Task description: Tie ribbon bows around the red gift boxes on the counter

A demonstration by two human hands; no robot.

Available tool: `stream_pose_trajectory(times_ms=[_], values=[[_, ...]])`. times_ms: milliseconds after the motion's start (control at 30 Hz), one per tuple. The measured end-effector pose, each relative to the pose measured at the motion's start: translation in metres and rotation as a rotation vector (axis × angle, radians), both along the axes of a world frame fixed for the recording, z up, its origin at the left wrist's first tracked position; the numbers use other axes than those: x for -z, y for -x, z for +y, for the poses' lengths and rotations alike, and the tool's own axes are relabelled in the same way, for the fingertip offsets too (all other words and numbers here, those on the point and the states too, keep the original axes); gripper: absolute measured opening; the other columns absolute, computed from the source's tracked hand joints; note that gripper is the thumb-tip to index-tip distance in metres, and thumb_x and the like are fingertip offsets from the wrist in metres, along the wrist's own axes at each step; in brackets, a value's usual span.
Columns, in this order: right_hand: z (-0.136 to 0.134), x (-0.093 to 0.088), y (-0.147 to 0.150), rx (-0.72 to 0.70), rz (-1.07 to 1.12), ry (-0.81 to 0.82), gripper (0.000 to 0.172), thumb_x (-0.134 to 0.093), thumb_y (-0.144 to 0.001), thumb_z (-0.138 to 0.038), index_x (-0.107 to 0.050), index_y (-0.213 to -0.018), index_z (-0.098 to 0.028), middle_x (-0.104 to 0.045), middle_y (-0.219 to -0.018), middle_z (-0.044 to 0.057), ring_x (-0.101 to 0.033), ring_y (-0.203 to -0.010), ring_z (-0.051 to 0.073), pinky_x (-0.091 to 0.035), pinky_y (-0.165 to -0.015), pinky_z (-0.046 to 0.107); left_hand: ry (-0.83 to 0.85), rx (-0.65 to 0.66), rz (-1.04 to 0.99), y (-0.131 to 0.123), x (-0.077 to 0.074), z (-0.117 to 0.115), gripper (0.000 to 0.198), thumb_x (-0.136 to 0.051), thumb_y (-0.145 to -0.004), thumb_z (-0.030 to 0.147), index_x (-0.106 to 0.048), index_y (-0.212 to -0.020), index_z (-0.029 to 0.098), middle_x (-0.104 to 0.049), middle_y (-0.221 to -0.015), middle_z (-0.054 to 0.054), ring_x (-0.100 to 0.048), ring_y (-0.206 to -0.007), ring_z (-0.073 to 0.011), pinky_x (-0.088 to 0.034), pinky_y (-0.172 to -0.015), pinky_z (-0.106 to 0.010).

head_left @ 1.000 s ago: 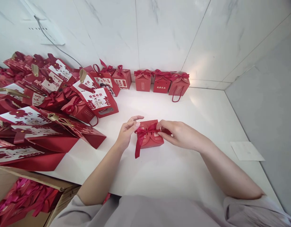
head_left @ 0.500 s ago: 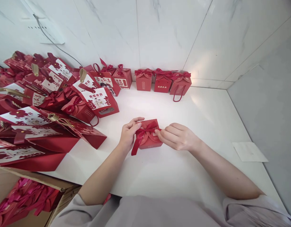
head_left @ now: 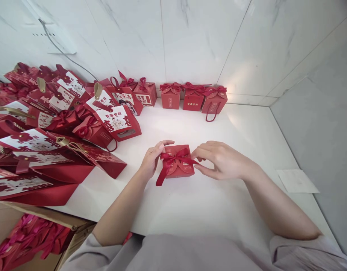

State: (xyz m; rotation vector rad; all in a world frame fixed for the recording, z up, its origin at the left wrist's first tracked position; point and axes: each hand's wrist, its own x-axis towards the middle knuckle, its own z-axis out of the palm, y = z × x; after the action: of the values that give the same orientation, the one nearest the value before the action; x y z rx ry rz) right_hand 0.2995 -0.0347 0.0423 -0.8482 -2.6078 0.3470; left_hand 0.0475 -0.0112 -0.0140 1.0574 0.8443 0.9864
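Red square cardboard box point(head_left: 179, 170) with scalloped flaps sits on the white worktop point(head_left: 218, 205), before the person, tied with a glossy dark-red ribbon point(head_left: 182, 153) in a bow. The left hand point(head_left: 151, 160) holds its left edge. The right hand point(head_left: 222, 160), thumb and forefinger narrowly parted, meets the ribbon's right end; whether it is pinched, I cannot tell.

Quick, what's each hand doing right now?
Left hand: holding the box by its left side.
Right hand: fingers at the ribbon; grip can't be told.
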Motion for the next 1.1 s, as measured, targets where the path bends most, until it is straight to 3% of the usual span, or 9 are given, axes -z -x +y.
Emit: stream_pose_trajectory(times_ms=[67,133,267,367,500,667,833,933,1100], values=[[0.001,-0.003,0.000,-0.004,0.169,0.141,0.010,-0.057,-0.091,-0.028,-0.058,-0.096,-0.020,-0.062,-0.081,0.002,-0.054,-0.071,0.015,-0.045,-0.073,0.033,-0.107,0.091,0.112,0.007,-0.003,0.003,0.045,-0.056,-0.088,0.043,-0.062,-0.053,0.015,-0.063,-0.121,-0.010,-0.054,-0.117,-0.0275,-0.046,-0.091,-0.034],[0.005,0.001,0.004,0.067,0.339,0.214,0.013,-0.054,-0.094,-0.029,-0.059,-0.102,-0.021,-0.063,-0.099,0.006,-0.058,-0.093,0.019,-0.046,-0.086,0.035,-0.151,0.161,0.201,0.013,-0.006,0.005,0.042,-0.057,-0.088,0.042,-0.065,-0.057,0.016,-0.061,-0.124,-0.010,-0.052,-0.120,-0.0284,-0.044,-0.093,-0.035],[0.016,0.022,0.019,0.169,0.498,0.429,0.023,-0.050,-0.096,-0.032,-0.058,-0.117,-0.026,-0.052,-0.131,0.008,-0.046,-0.126,0.022,-0.038,-0.106,0.042,-0.171,0.191,0.276,0.016,-0.009,0.005,0.032,-0.063,-0.085,0.037,-0.068,-0.060,0.016,-0.059,-0.126,-0.008,-0.053,-0.120,-0.0275,-0.042,-0.097,-0.036],[0.020,0.038,0.028,0.115,0.550,0.616,0.015,-0.057,-0.092,-0.035,-0.061,-0.101,-0.024,-0.049,-0.134,0.008,-0.046,-0.128,0.022,-0.040,-0.105,0.042,-0.169,0.163,0.261,0.014,-0.006,0.004,0.039,-0.062,-0.086,0.036,-0.063,-0.053,0.015,-0.061,-0.121,-0.008,-0.055,-0.117,-0.0263,-0.043,-0.096,-0.036],[0.021,0.046,0.032,0.081,0.611,0.726,0.017,-0.056,-0.093,-0.036,-0.059,-0.086,-0.021,-0.051,-0.132,0.007,-0.051,-0.123,0.020,-0.040,-0.105,0.041,-0.188,0.126,0.263,0.014,-0.005,0.005,0.045,-0.060,-0.087,0.038,-0.055,-0.049,0.015,-0.063,-0.116,-0.009,-0.057,-0.113,-0.0260,-0.046,-0.091,-0.036],[0.023,0.044,0.028,0.104,0.607,0.742,0.024,-0.050,-0.096,-0.039,-0.061,-0.085,-0.021,-0.051,-0.130,0.006,-0.053,-0.119,0.021,-0.041,-0.103,0.041,-0.234,0.246,0.360,0.022,-0.016,0.006,0.022,-0.062,-0.086,0.037,-0.070,-0.076,0.019,-0.055,-0.131,-0.008,-0.052,-0.122,-0.0284,-0.043,-0.099,-0.040],[0.026,0.044,0.024,0.117,0.547,0.665,0.024,-0.048,-0.096,-0.038,-0.061,-0.084,-0.022,-0.052,-0.126,0.006,-0.054,-0.114,0.020,-0.042,-0.101,0.040,-0.271,0.249,0.449,0.029,-0.020,0.007,0.024,-0.060,-0.087,0.037,-0.070,-0.073,0.020,-0.055,-0.134,-0.007,-0.049,-0.126,-0.0304,-0.038,-0.107,-0.046],[0.025,0.044,0.025,0.130,0.555,0.635,0.024,-0.048,-0.096,-0.037,-0.059,-0.083,-0.022,-0.052,-0.125,0.006,-0.054,-0.114,0.019,-0.041,-0.102,0.039,-0.337,0.279,0.470,0.033,-0.019,0.008,0.015,-0.061,-0.086,0.034,-0.068,-0.090,0.022,-0.052,-0.137,-0.008,-0.049,-0.126,-0.0299,-0.036,-0.109,-0.048],[0.020,0.038,0.026,0.198,0.565,0.521,0.019,-0.051,-0.095,-0.036,-0.054,-0.111,-0.026,-0.053,-0.127,0.007,-0.049,-0.122,0.021,-0.039,-0.104,0.042,-0.571,0.259,0.486,0.043,-0.024,0.009,0.037,-0.061,-0.083,0.022,-0.052,-0.118,0.026,-0.046,-0.141,-0.010,-0.042,-0.133,-0.0275,-0.036,-0.110,-0.049]])
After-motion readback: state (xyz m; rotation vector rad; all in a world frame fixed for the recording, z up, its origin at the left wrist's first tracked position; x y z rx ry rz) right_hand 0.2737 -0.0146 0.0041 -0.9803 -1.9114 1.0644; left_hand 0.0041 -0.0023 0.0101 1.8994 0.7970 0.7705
